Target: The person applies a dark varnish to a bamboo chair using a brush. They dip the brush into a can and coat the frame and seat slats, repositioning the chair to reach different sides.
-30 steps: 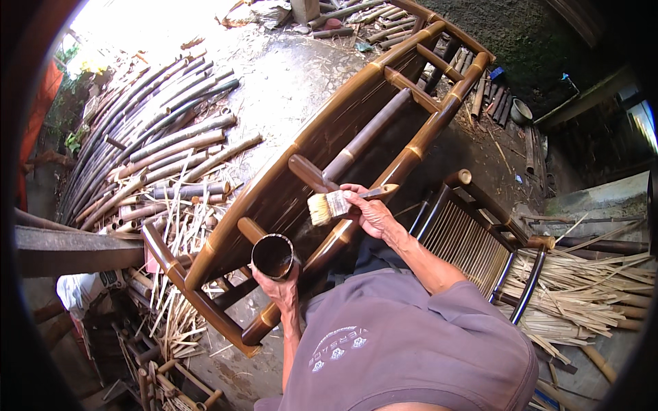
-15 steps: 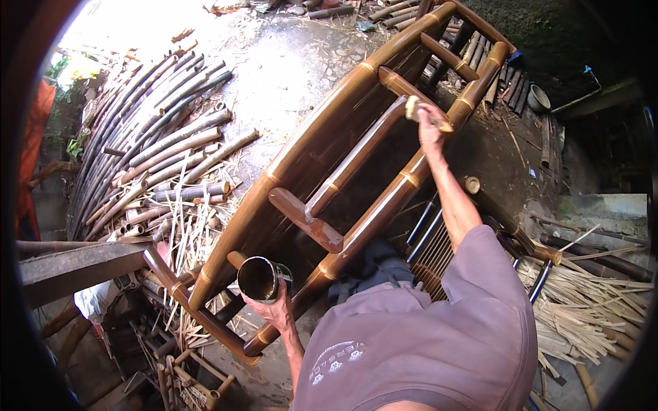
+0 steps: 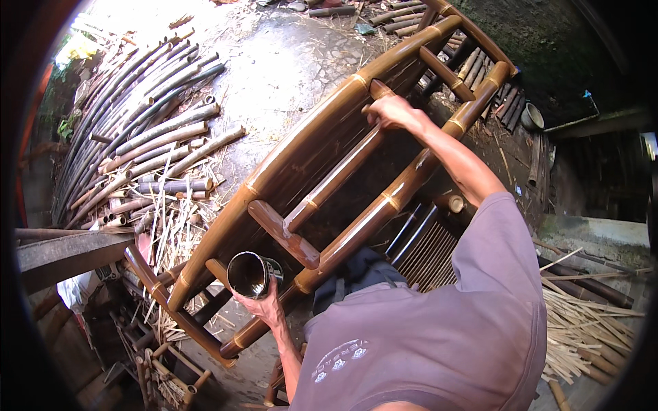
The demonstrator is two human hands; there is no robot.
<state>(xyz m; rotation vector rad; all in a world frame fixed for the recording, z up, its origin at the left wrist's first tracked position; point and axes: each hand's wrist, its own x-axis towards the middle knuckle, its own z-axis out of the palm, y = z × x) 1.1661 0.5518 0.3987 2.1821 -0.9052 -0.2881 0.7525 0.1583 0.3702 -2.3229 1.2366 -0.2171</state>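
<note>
Between hands, bamboo frame, can left

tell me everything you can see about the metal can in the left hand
The round metal can is open-topped, with a thin shiny rim and a dark inside; what it holds cannot be told. It tilts with its mouth toward the camera, gripped from below by the left hand. It sits close beside the lower end of the glossy brown bamboo frame.

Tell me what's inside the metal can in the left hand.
The metal can, held by the left hand, opens toward the camera. Its inside looks dark and glossy; whether that is liquid or shadow cannot be told.
</note>
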